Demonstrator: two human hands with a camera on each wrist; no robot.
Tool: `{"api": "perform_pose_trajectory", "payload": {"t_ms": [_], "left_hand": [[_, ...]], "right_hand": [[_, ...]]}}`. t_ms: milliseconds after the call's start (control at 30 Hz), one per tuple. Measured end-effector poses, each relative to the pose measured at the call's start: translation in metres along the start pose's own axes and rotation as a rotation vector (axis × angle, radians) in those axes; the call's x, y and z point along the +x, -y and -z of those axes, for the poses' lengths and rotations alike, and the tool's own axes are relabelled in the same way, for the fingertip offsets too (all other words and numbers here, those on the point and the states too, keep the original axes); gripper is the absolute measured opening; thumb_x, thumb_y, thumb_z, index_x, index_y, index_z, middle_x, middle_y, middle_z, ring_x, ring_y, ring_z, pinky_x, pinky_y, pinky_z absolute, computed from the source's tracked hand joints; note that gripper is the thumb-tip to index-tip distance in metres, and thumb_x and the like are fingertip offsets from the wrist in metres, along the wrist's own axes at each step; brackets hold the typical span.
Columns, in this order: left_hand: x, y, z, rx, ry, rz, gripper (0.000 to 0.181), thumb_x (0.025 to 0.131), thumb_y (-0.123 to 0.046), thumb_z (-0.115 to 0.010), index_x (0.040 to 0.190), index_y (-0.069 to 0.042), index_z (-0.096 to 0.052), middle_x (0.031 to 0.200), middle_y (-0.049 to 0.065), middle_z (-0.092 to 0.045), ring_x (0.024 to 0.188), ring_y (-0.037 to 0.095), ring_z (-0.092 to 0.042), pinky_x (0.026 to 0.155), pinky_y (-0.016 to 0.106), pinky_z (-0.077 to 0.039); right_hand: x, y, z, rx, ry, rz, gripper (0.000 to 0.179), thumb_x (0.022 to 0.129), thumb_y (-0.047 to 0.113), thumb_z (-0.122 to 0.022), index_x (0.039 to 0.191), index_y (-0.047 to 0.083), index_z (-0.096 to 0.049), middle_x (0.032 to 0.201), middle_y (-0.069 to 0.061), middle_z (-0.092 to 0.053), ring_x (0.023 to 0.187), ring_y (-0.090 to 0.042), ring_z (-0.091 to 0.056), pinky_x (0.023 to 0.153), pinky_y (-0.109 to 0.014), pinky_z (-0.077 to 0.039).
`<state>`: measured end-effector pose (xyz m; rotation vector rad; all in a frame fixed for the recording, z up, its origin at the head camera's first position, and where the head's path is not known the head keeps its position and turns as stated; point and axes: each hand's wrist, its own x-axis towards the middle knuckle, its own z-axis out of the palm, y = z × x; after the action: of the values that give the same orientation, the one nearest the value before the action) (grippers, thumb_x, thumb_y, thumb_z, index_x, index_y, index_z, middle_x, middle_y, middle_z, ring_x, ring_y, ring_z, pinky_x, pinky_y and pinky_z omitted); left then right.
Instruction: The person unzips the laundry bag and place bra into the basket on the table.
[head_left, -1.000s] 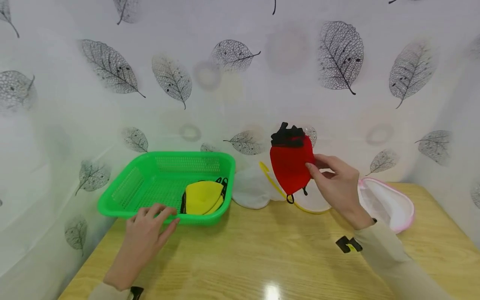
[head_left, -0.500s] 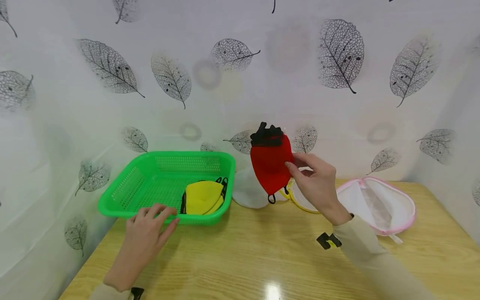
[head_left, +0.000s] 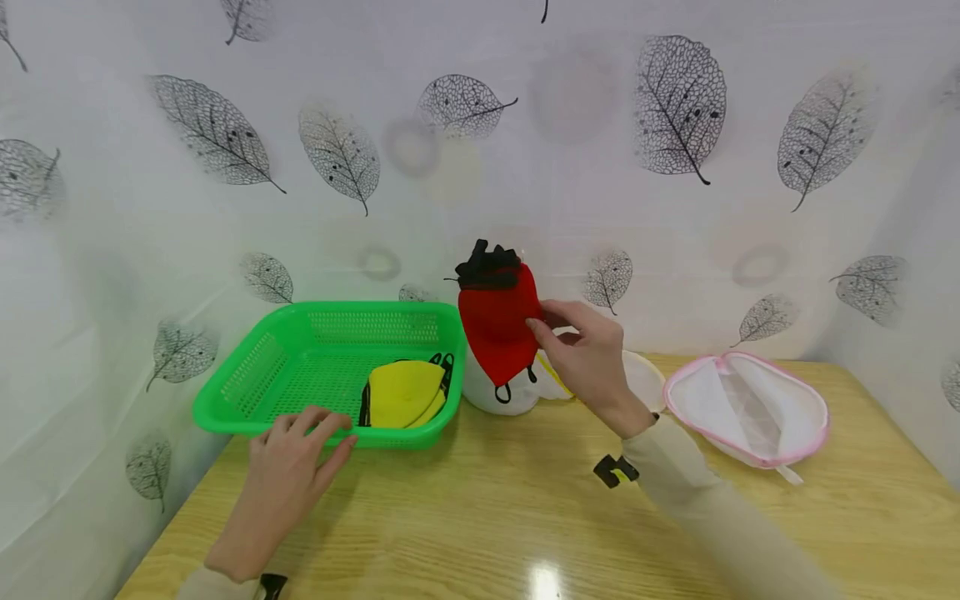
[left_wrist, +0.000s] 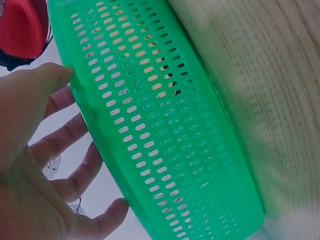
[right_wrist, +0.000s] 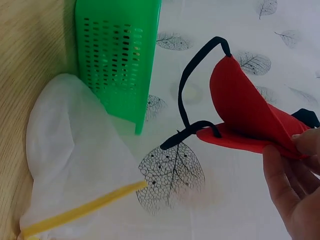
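Note:
In the head view my right hand (head_left: 588, 358) pinches a red cloth face mask (head_left: 498, 321) by its edge, thumb against fingers. The mask is raised beside the right end of a green plastic basket (head_left: 225, 408), black straps bunched on top and loops hanging below. The right wrist view shows the red mask (right_wrist: 245, 105) folded with its two halves parted. My left hand (head_left: 292, 467) rests with loosely bent fingers at the basket's front rim; the left wrist view has its fingertips (left_wrist: 117, 207) at that rim. Yellow face masks (head_left: 405, 396) with black straps lie in the basket's right part.
White mesh laundry bags stand along the back of the wooden table (head_left: 487, 517): one with a yellow edge (right_wrist: 85, 210) behind the right hand, and a pink-edged one (head_left: 750, 408) lying open at the right. A leaf-patterned curtain (head_left: 570, 150) hangs behind.
My right hand has carried the red face mask leftward toward the basket, uncovering more of the pink-edged bag. My left hand stays at the basket rim.

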<state>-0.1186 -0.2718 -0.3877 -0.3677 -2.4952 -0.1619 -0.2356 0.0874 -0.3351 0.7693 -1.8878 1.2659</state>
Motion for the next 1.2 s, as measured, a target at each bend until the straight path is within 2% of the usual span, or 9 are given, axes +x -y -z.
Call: {"api": "perform_pose_trajectory", "payload": {"t_ms": [200,467,667,800,933,1133,1200], "left_hand": [[0.001,0.001,0.0,-0.008,-0.009,-0.002,0.027,0.082,-0.024,-0.083,0.107,-0.021,-0.072,0.105,0.002,-0.07,0.091,0.042,-0.065,0.063,0.061,-0.05],[0.0,0.003,-0.002,-0.009,0.004,0.006,0.024,0.085,-0.026,-0.081,0.107,-0.023,-0.071,0.106,0.001,-0.07,0.092,0.041,-0.065,0.064,0.062,-0.05],[0.0,0.001,-0.004,-0.023,-0.01,0.0,0.024,0.085,-0.026,-0.081,0.106,-0.022,-0.072,0.105,0.001,-0.07,0.093,0.041,-0.065,0.066,0.062,-0.05],[0.001,0.0,-0.003,-0.032,-0.019,0.006,0.023,0.085,-0.026,-0.08,0.106,-0.023,-0.071,0.106,0.001,-0.07,0.093,0.041,-0.065,0.066,0.063,-0.049],[0.0,0.0,-0.002,-0.041,-0.023,0.016,0.023,0.085,-0.026,-0.081,0.105,-0.022,-0.072,0.106,0.002,-0.07,0.094,0.041,-0.065,0.067,0.063,-0.049],[-0.001,0.0,-0.003,-0.048,-0.012,0.034,0.023,0.084,-0.025,-0.082,0.105,-0.023,-0.072,0.105,0.001,-0.07,0.093,0.04,-0.064,0.066,0.063,-0.048],[-0.001,0.001,-0.003,-0.042,-0.01,0.034,0.023,0.084,-0.025,-0.082,0.105,-0.024,-0.073,0.106,0.001,-0.07,0.092,0.04,-0.064,0.065,0.063,-0.048]], "right_hand": [[0.007,0.0,-0.023,0.05,0.02,0.007,0.023,0.088,0.003,-0.078,0.11,0.002,-0.077,0.1,-0.013,-0.077,0.083,-0.024,-0.075,0.068,-0.02,-0.059],[0.008,0.004,-0.054,0.123,0.064,0.013,0.023,0.089,0.004,-0.077,0.113,0.002,-0.077,0.1,-0.014,-0.077,0.083,-0.023,-0.074,0.066,-0.029,-0.062],[0.011,0.009,-0.076,0.122,0.086,0.051,0.021,0.09,0.004,-0.076,0.11,0.0,-0.076,0.099,-0.014,-0.076,0.084,-0.022,-0.074,0.067,-0.027,-0.061],[0.013,0.011,-0.093,0.048,0.12,0.137,0.02,0.092,0.005,-0.075,0.111,-0.002,-0.074,0.099,-0.014,-0.075,0.085,-0.02,-0.073,0.069,-0.025,-0.061],[0.013,0.015,-0.109,-0.049,0.155,0.273,0.02,0.09,0.002,-0.075,0.109,-0.004,-0.073,0.098,-0.014,-0.073,0.083,-0.019,-0.073,0.071,-0.025,-0.061],[0.015,0.019,-0.128,-0.377,0.212,0.535,0.018,0.091,0.008,-0.076,0.108,0.002,-0.076,0.098,-0.007,-0.074,0.089,-0.017,-0.072,0.08,-0.021,-0.059],[0.014,0.019,-0.133,-0.448,0.256,0.596,0.018,0.091,0.009,-0.076,0.108,0.004,-0.075,0.098,-0.005,-0.075,0.088,-0.017,-0.071,0.082,-0.021,-0.059]]}}
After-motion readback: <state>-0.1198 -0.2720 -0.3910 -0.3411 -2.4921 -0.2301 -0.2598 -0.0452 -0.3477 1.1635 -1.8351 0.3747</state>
